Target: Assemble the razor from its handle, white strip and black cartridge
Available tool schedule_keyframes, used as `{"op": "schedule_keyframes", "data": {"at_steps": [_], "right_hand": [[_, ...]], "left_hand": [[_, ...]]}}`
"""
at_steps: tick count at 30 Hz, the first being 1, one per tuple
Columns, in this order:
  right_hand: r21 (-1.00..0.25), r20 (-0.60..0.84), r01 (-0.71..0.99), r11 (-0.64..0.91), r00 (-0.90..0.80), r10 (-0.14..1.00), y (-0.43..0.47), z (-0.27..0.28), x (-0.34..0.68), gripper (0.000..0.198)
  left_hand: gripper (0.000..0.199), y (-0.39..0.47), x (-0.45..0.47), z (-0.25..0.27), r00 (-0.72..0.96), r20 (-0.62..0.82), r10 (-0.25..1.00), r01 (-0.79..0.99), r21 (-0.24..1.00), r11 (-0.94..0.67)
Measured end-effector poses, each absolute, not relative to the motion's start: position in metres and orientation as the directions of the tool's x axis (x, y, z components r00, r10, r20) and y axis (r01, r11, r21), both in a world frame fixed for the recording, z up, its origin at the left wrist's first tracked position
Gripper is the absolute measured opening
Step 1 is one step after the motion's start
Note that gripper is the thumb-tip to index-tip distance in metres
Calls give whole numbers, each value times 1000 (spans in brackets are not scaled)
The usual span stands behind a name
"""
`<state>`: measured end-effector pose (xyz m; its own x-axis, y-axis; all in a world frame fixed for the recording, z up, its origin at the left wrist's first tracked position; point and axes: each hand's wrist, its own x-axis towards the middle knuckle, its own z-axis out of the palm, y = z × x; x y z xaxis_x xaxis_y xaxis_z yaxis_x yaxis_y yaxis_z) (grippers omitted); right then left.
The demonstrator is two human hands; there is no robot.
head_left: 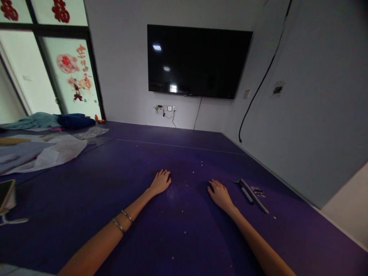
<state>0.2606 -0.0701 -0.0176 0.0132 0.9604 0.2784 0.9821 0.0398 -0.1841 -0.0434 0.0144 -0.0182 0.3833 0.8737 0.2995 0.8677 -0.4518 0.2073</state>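
Head view: both palms flat on purple table, fingers loosely spread, holding nothing. Left hand well apart from tools — right hand nearer, just beside. Tools right of its fingers, long axis slanting away leftward. Farther off — cloth, TV.

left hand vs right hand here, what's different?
The left hand rests with fingers curled under, away from any tool; the right hand lies flatter, fingers spread, close beside the metal tools. The left forearm carries two bracelets; the right forearm is bare. Both hands rest palm down on the purple table, and neither holds anything.
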Motion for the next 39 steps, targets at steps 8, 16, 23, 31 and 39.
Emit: {"op": "schedule_keyframes", "data": {"at_steps": [8,16,23,31,39], "right_hand": [[-196,265,980,37,16,964,-72,-15,259,45],[-203,278,978,53,6,961,-72,-14,259,45],[-199,267,979,43,12,964,-71,-16,260,46],[-190,258,981,43,7,966,-71,-17,260,47],[-206,275,977,59,0,961,-73,-14,259,47]], "left_hand": [[43,16,-46,-19,394,288,873,868,195,-457],[41,16,-47,-20,398,292,870,869,184,-459],[41,15,-47,-19,398,296,868,868,185,-461],[43,12,-47,-14,404,276,872,872,172,-458],[46,13,-48,-14,412,268,871,871,165,-463]]}}
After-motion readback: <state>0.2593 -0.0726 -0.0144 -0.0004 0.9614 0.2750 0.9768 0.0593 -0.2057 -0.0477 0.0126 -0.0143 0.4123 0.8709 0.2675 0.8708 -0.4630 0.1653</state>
